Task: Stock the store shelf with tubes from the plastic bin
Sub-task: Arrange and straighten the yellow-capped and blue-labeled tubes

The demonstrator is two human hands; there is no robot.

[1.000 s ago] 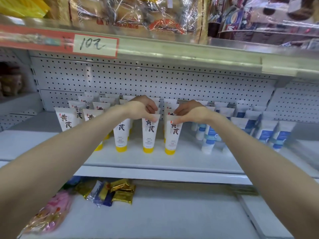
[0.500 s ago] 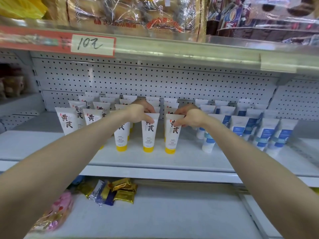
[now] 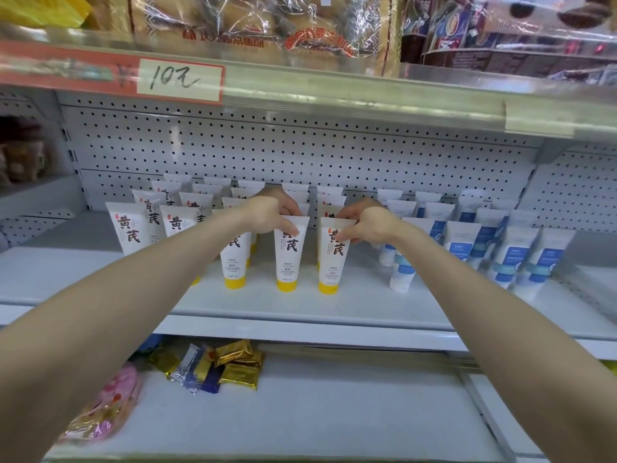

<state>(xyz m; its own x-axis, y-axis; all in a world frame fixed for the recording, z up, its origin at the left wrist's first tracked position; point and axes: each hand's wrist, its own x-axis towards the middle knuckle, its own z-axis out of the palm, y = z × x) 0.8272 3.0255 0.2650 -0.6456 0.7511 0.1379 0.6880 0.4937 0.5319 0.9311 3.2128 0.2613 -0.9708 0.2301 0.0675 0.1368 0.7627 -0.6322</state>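
Observation:
Several white tubes with yellow caps and black characters stand cap-down in rows on the white middle shelf (image 3: 300, 305). My left hand (image 3: 270, 215) pinches the flat top edge of one front-row tube (image 3: 287, 259). My right hand (image 3: 364, 222) pinches the top of the neighbouring front tube (image 3: 332, 259) just to its right. Both tubes stand upright on the shelf, a small gap between them. The plastic bin is out of view.
White tubes with blue labels (image 3: 507, 255) fill the shelf's right side. A pegboard back wall (image 3: 300, 152) rises behind. The upper shelf edge carries a handwritten price tag (image 3: 180, 80) under bagged goods. Gold and silver packets (image 3: 230, 365) and a pink bag (image 3: 110, 402) lie on the lower shelf.
Both hands stay on the tops of the two front tubes. The tubes have barely shifted; the camera has tilted slightly.

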